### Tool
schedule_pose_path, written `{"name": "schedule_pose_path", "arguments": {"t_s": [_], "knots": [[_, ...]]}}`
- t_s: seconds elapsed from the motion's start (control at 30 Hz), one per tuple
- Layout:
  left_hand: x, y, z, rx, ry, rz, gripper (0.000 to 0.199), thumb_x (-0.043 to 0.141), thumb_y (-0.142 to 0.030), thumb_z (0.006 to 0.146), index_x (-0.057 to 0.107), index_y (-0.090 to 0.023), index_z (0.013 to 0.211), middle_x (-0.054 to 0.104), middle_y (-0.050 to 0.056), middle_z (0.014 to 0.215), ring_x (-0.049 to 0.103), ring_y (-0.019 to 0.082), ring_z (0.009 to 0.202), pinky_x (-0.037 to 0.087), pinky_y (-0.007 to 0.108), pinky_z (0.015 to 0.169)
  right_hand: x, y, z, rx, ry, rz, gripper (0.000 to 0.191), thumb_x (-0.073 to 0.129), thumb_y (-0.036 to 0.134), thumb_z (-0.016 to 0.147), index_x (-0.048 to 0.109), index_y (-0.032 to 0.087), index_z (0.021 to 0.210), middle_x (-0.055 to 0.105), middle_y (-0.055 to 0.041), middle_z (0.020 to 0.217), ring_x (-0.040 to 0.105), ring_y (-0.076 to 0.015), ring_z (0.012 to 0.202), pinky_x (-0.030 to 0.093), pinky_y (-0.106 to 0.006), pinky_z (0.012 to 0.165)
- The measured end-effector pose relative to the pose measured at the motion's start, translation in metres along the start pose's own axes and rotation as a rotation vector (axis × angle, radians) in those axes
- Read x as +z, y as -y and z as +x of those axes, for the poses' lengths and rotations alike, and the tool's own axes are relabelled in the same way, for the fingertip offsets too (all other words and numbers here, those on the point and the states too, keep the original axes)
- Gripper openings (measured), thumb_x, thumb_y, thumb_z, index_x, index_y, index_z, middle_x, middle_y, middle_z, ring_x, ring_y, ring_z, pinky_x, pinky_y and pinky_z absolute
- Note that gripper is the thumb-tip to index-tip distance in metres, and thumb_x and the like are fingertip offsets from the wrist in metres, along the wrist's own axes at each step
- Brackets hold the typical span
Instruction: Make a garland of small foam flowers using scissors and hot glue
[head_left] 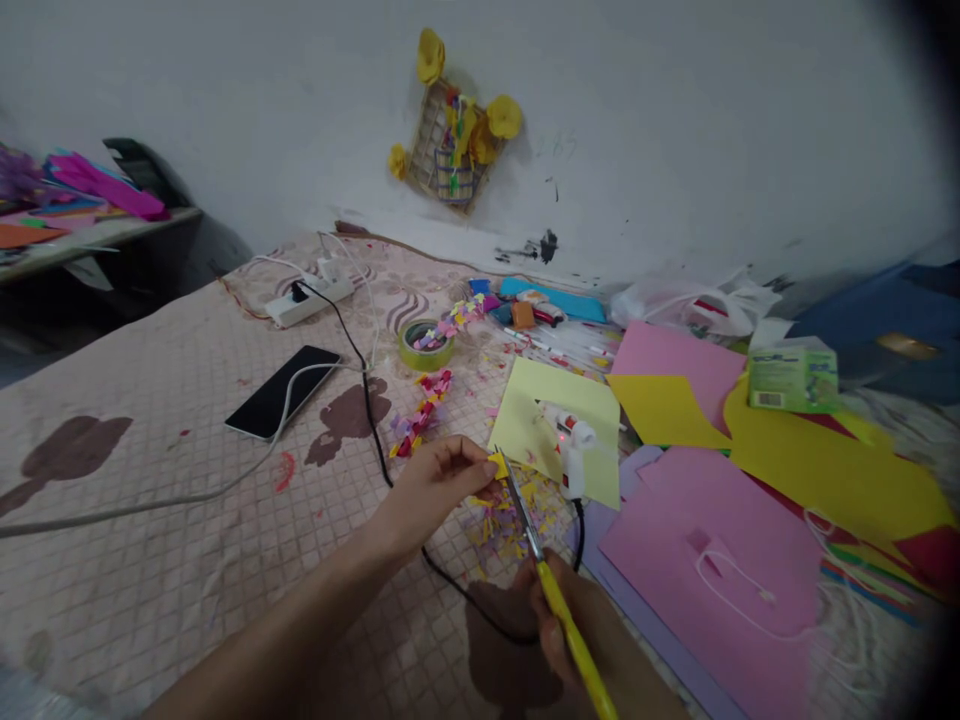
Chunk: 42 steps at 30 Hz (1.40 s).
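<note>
Between thumb and fingers, my left hand [442, 487] pinches a small yellow paper piece [498, 465]. My right hand [574, 620] is closed on yellow-handled scissors [555, 590], whose blade tips meet the edge of that piece. Its fingers are partly hidden behind the handle. Below the blades lie many small paper scraps [499, 525] in yellow, purple and red. A white glue gun [571, 450] with a small red light rests on a pale yellow sheet [517, 400] just past the scissors. Beyond my left hand lies a strand of red, yellow and purple paper bits [424, 410].
A roll of tape [426, 345], a phone [283, 392] and a power strip [309, 298] sit toward the left and back. Black and white cords cross the cloth. On the right are pink sheets [712, 560], yellow sheets [832, 470] and a green box [793, 375]. A woven decoration [454, 150] hangs on the wall.
</note>
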<state>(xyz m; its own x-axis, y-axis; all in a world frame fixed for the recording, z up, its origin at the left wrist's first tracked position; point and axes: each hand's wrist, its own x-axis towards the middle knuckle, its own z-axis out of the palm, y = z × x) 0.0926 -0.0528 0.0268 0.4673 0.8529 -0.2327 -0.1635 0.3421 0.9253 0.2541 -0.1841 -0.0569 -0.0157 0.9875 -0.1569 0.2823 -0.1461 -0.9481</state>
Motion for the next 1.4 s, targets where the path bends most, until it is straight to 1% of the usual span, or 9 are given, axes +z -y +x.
{"name": "schedule_pose_path", "arguments": {"t_s": [0.07, 0.17, 0.3, 0.43, 0.7, 0.87, 1.07, 1.23, 1.4], "knots": [[0.0, 0.0, 0.001, 0.003, 0.001, 0.006, 0.02, 0.071, -0.029, 0.07, 0.06, -0.012, 0.07, 0.066, 0.002, 0.065, 0.06, 0.01, 0.061, 0.05, 0.024, 0.065, -0.003, 0.005, -0.001, 0.011, 0.006, -0.007, 0.022, 0.058, 0.042, 0.083, 0.059, 0.022, 0.093, 0.061, 0.0, 0.075, 0.055, -0.013, 0.058, 0.046, -0.024, 0.049], [-0.001, 0.001, 0.002, 0.004, 0.004, 0.009, 0.021, 0.071, -0.029, 0.07, 0.059, -0.012, 0.07, 0.067, 0.003, 0.065, 0.06, 0.01, 0.061, 0.049, 0.023, 0.064, -0.009, 0.016, -0.002, 0.029, 0.025, -0.04, 0.024, 0.059, 0.046, 0.078, 0.057, 0.023, 0.086, 0.057, 0.0011, 0.066, 0.051, -0.0128, 0.052, 0.04, -0.023, 0.045], [-0.002, 0.002, 0.002, 0.008, 0.008, 0.01, 0.022, 0.071, -0.03, 0.07, 0.059, -0.012, 0.07, 0.067, 0.003, 0.066, 0.06, 0.01, 0.061, 0.049, 0.023, 0.064, -0.011, 0.02, 0.0, 0.02, 0.026, -0.071, 0.031, 0.056, 0.051, 0.075, 0.055, 0.022, 0.084, 0.056, -0.0004, 0.068, 0.048, -0.0131, 0.053, 0.037, -0.023, 0.044], [-0.002, 0.001, 0.002, 0.003, 0.019, 0.004, 0.022, 0.071, -0.031, 0.069, 0.059, -0.012, 0.069, 0.067, 0.003, 0.066, 0.06, 0.011, 0.061, 0.049, 0.024, 0.064, -0.009, 0.017, 0.001, 0.01, 0.032, -0.085, 0.033, 0.051, 0.054, 0.075, 0.052, 0.021, 0.079, 0.052, 0.001, 0.062, 0.044, -0.0118, 0.049, 0.034, -0.023, 0.043], [-0.001, 0.0, 0.003, 0.004, 0.011, 0.014, 0.019, 0.07, -0.028, 0.07, 0.059, -0.012, 0.069, 0.066, 0.003, 0.065, 0.06, 0.011, 0.06, 0.048, 0.023, 0.063, -0.012, 0.027, -0.003, 0.073, 0.049, -0.046, 0.026, 0.058, 0.047, 0.074, 0.052, 0.022, 0.076, 0.053, 0.0006, 0.065, 0.046, -0.0126, 0.053, 0.038, -0.023, 0.047], [-0.001, 0.001, 0.002, -0.004, 0.012, 0.023, 0.019, 0.069, -0.028, 0.071, 0.059, -0.012, 0.07, 0.066, 0.003, 0.066, 0.061, 0.011, 0.061, 0.048, 0.024, 0.064, -0.013, 0.031, -0.002, 0.082, 0.081, -0.049, 0.025, 0.058, 0.045, 0.074, 0.051, 0.02, 0.072, 0.05, 0.0021, 0.06, 0.043, -0.0106, 0.05, 0.035, -0.021, 0.044], [-0.002, 0.001, 0.004, -0.006, 0.035, 0.02, 0.019, 0.069, -0.028, 0.071, 0.06, -0.011, 0.07, 0.067, 0.003, 0.066, 0.06, 0.01, 0.061, 0.048, 0.023, 0.063, -0.011, 0.038, -0.001, 0.127, 0.076, -0.031, 0.033, 0.055, 0.052, 0.075, 0.046, 0.021, 0.069, 0.045, 0.004, 0.055, 0.039, -0.0093, 0.047, 0.03, -0.02, 0.042], [-0.003, 0.0, 0.004, -0.01, 0.033, 0.013, 0.02, 0.07, -0.028, 0.07, 0.059, -0.012, 0.069, 0.065, 0.001, 0.064, 0.059, 0.009, 0.059, 0.048, 0.022, 0.062, -0.01, 0.036, -0.002, 0.181, 0.1, 0.002, 0.039, 0.053, 0.058, 0.074, 0.042, 0.021, 0.068, 0.04, 0.0058, 0.049, 0.037, -0.0081, 0.043, 0.025, -0.019, 0.039], [-0.003, 0.003, 0.003, -0.016, 0.023, 0.013, 0.022, 0.071, -0.03, 0.07, 0.059, -0.012, 0.07, 0.064, 0.002, 0.066, 0.059, 0.01, 0.062, 0.048, 0.024, 0.064, -0.009, 0.036, 0.001, 0.247, 0.078, 0.056, 0.042, 0.049, 0.062, 0.072, 0.044, 0.021, 0.074, 0.043, 0.0064, 0.048, 0.037, -0.0078, 0.038, 0.027, -0.019, 0.036]]}}
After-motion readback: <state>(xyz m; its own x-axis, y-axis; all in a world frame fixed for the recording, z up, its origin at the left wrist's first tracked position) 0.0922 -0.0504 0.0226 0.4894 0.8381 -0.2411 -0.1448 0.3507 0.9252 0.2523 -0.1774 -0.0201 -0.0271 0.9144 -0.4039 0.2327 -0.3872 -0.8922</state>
